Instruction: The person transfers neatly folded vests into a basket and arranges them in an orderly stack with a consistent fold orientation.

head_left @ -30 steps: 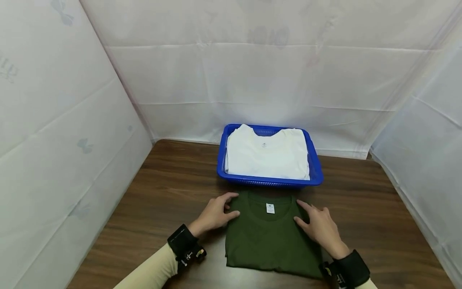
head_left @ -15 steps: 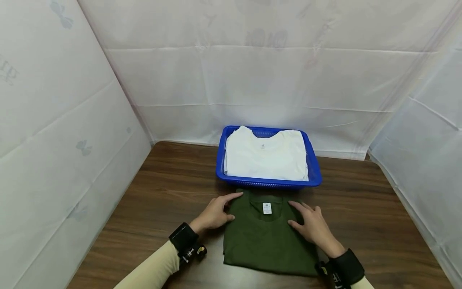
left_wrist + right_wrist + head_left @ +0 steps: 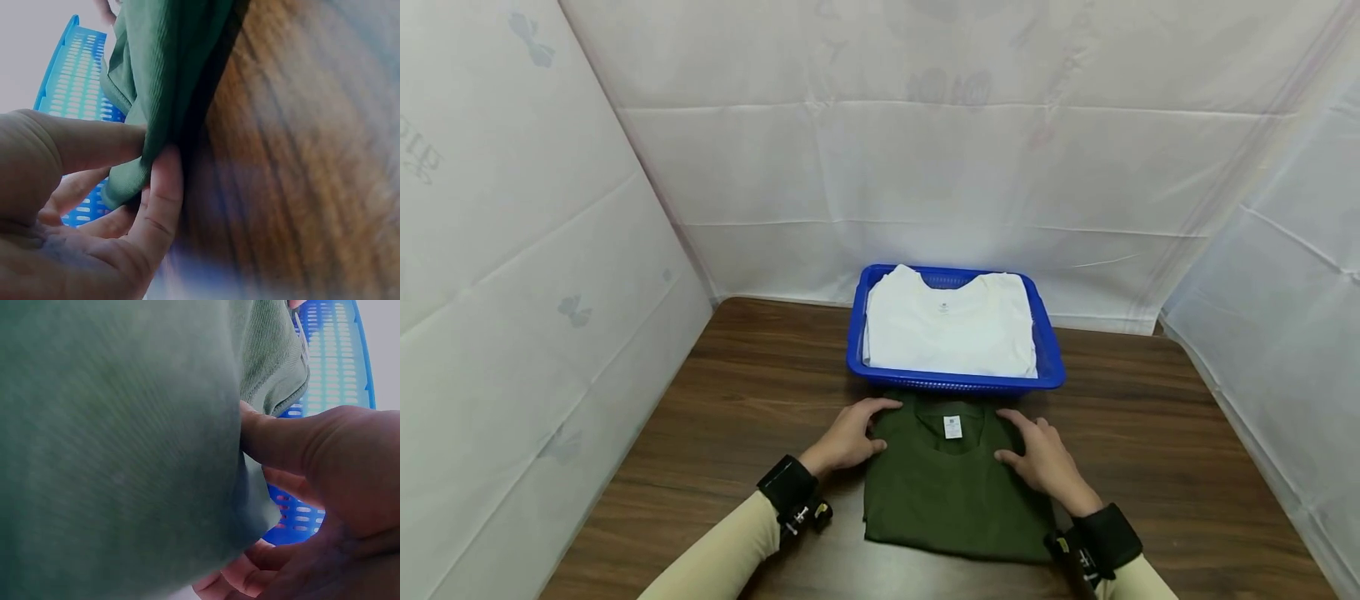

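A folded dark green T-shirt (image 3: 955, 508), its neckline with a white label (image 3: 952, 427) towards the far side, lies in front of the basket. My left hand (image 3: 850, 433) holds its far left corner; in the left wrist view the thumb (image 3: 106, 145) lies over the cloth and fingers reach under it. On the far right corner is my right hand (image 3: 1047, 458). In the right wrist view its thumb (image 3: 281, 440) presses the green cloth (image 3: 125, 450) from above, with the other fingers around the edge, partly hidden.
Just beyond the T-shirt stands a blue plastic basket (image 3: 1051, 367) holding folded white T-shirts (image 3: 951, 329). Both are on a brown wooden table (image 3: 760, 375). White sheets (image 3: 955, 183) hang behind and at both sides.
My right hand has come inward to the left, closer to the neckline. The green T-shirt's near edge has shifted slightly away from me, and its far edge sits closer to the basket.
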A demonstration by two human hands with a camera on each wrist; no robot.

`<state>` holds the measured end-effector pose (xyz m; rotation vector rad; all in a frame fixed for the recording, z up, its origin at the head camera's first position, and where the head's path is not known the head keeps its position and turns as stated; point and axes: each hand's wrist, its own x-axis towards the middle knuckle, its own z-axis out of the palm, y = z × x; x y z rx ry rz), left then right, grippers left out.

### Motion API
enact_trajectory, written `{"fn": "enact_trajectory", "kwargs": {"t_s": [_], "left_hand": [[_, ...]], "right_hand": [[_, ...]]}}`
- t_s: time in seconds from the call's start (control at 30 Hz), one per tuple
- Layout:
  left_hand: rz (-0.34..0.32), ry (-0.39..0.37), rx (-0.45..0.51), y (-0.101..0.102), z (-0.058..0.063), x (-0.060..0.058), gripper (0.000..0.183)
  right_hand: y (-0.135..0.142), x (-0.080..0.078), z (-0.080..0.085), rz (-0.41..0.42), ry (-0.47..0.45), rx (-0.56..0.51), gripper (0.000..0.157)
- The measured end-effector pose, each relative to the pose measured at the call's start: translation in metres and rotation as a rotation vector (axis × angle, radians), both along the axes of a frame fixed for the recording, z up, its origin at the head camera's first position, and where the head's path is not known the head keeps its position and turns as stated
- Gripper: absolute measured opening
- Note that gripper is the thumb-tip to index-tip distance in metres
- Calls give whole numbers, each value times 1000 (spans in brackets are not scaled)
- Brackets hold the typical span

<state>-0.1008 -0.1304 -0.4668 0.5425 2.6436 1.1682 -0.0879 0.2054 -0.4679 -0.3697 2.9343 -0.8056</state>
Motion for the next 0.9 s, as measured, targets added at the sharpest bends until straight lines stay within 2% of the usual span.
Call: {"fn": "enact_trajectory", "kwargs": {"t_s": [0.2, 0.37, 0.43, 0.6, 0.7, 0.8, 0.9], "left_hand": [[-3, 20, -13, 2, 0, -5, 60], [-3, 42, -63, 6, 0, -9, 63], [-3, 32, -87, 9, 0, -10, 67], [11, -48, -111, 13, 3, -14, 77], [42, -76, -121, 15, 3, -16, 83], [102, -99, -137, 16, 5, -17, 88], [151, -115, -149, 17, 6, -17, 85]], "right_hand": [[1, -4, 1, -8, -45, -21, 64], [3, -6, 0, 3, -39, -19, 64], [5, -6, 0, 7, -22, -14, 64], [8, -6, 0, 20, 26, -22, 62], [10, -6, -1, 38, 49, -51, 61], [12, -6, -2, 54, 62, -79, 60], [15, -5, -3, 67, 57, -93, 59]]}}
